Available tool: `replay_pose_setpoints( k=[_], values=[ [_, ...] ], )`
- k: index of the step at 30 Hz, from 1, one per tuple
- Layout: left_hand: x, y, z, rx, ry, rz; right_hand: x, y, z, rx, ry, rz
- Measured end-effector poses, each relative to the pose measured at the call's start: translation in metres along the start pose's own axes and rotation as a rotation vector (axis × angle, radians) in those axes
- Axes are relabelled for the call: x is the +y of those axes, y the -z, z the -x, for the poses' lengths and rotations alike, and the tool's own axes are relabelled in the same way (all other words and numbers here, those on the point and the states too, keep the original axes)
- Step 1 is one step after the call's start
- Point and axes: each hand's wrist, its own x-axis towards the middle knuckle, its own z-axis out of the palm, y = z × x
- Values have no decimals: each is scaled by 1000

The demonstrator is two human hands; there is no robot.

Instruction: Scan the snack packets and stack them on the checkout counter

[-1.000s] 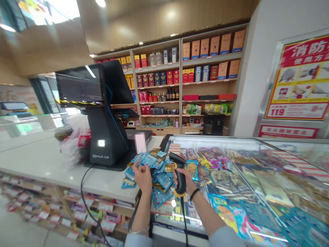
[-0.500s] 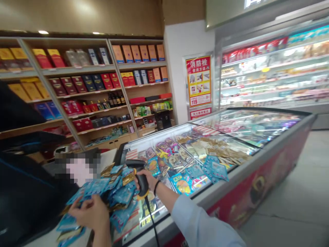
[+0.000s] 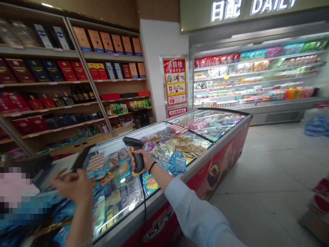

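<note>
While the right hand (image 3: 144, 160) is closed firmly round the grip of the scanner (image 3: 134, 150), holding it up over the freezer (image 3: 221, 135) lid with its nose aimed left, the left hand (image 3: 74, 187) hangs palm down, fingers loosely spread, above the heap of blue packets (image 3: 58, 216) at the desk (image 3: 58, 164) end. Whether it touches them I cannot tell.

To my eye the work goes best if one packet is pinched flat and turned code-up under the scanner's nose, rather than the scanner chasing the heap. The cord (image 3: 143, 206) drops from the grip over the freezer's near rim. I would give it slack and keep it off the packets so it drags none along.

Room is tight on the left, where the heap sits at the seam of desk and freezer, with shelves (image 3: 77, 82) close behind. On the right, the long glass lid and the wide floor (image 3: 269, 164) give the elbow space to swing.
</note>
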Motion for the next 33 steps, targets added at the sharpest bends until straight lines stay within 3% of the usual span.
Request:
replay_pose_setpoints(
  k=[2,6,12,17,22,24,29,33],
  values=[
    [21,-28,19,-2,-72,121,-29,15,18,24,52,-1],
    [53,-73,68,-181,-151,264,-76,50,53,100,160,-6],
    [66,-129,136,-389,-159,279,-114,111,97,240,250,-25],
    [51,-169,177,-591,-86,250,-120,164,128,393,283,-5],
    [27,-211,216,-1017,94,93,-111,205,147,494,274,-12],
    [20,-227,231,-1133,145,63,-108,215,148,525,276,-17],
    [11,-260,258,-1231,123,44,-103,228,144,594,204,-9],
    [6,-270,266,-1301,70,30,-102,229,144,619,144,4]
  ],
)
